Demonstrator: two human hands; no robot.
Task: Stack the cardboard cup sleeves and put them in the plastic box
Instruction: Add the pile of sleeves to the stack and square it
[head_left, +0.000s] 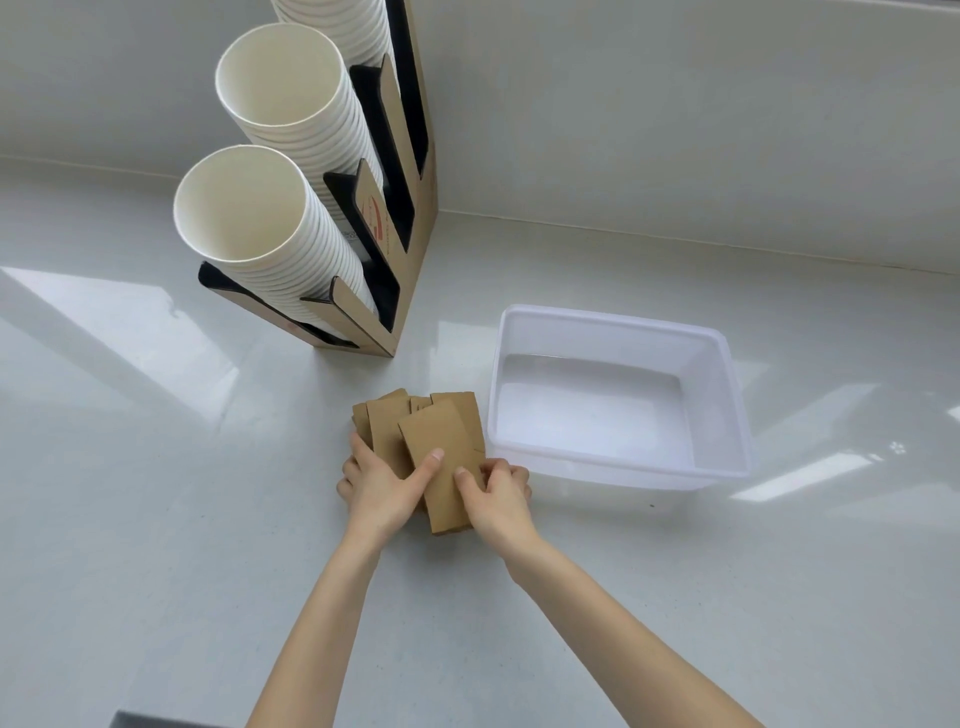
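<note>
Several flat brown cardboard cup sleeves (415, 431) lie fanned in a loose pile on the white counter, just left of the plastic box (724, 384). The box is translucent white, rectangular, and nothing lies in it. My left hand (382, 486) grips the pile from its left side, thumb pressed on the top sleeve. My right hand (496, 493) holds the near right end of the top sleeve (441, 467), which sticks out toward me. The lower sleeves are partly hidden under the top ones and under my hands.
A cardboard cup dispenser (405, 244) with tall stacks of white paper cups (249, 218) stands at the back left. A wall runs behind the counter. A dark strip (171, 719) shows at the counter's near edge.
</note>
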